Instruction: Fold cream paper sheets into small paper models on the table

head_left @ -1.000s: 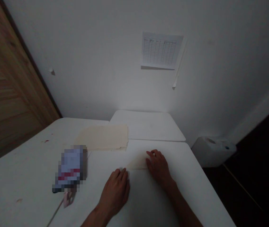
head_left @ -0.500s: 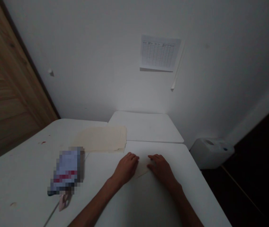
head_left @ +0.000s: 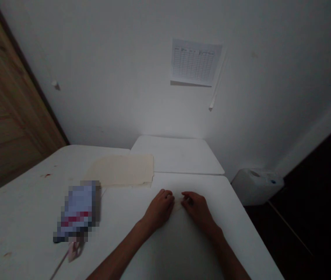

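Between my hands lies a small pale, thin piece (head_left: 178,206), cream in colour, flat on the white table (head_left: 189,249). Whether it is cloth or paper I cannot tell. My left hand (head_left: 161,206) has its fingers curled over the piece's left side. My right hand (head_left: 197,207) pinches at its right edge, thumb and fingers close together. Most of the piece is hidden under the fingers. Left of my hands, farther back, a larger beige sheet (head_left: 124,170) with uneven edges is spread out.
A blurred-out bluish item (head_left: 78,208) with a red stripe lies on the left, a pinkish strip (head_left: 74,249) beside it. A second white tabletop (head_left: 177,154) adjoins at the back wall. A white plastic container (head_left: 258,186) stands beyond the right edge. A printed sheet (head_left: 195,64) hangs above.
My left hand has shifted slightly right, closer to my right hand. My right fingers have drawn in to a pinch, and less of the small piece shows. The view has tilted slightly.
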`<state>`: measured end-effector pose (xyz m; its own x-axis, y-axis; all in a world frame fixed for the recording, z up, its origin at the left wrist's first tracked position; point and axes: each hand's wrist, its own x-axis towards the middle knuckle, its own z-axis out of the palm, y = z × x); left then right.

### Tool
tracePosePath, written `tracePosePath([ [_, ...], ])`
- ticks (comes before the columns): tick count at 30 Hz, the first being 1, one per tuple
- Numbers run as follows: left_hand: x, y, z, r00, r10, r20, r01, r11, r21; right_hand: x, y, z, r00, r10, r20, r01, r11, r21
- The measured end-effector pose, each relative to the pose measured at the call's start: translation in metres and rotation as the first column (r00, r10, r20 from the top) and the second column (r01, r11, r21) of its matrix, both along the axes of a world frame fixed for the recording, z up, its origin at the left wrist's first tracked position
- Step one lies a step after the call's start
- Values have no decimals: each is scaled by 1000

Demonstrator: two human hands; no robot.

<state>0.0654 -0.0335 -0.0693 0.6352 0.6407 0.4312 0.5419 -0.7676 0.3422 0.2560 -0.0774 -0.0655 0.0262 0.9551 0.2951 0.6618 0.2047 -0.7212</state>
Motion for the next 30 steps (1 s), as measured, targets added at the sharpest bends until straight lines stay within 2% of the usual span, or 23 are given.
tracePosePath([
  [6, 1, 1, -2, 999, -33, -6, 32, 998, -44, 3, -1, -3, 997, -3, 83, -1, 999, 39],
  [17, 2, 0, 2, 982, -82, -168, 76, 996, -42, 2, -12, 3, 976, 65, 210, -79, 995, 63],
  [24, 4, 3, 0, 966, -232, -112, 230, 973, -32, 4, -17, 3, 972, 81, 219, -90, 996, 29],
  [30, 3, 2, 0, 956, -251, -149, 249, 968, -32, 7, -23, 0, 988, 55, 143, -69, 994, 91],
])
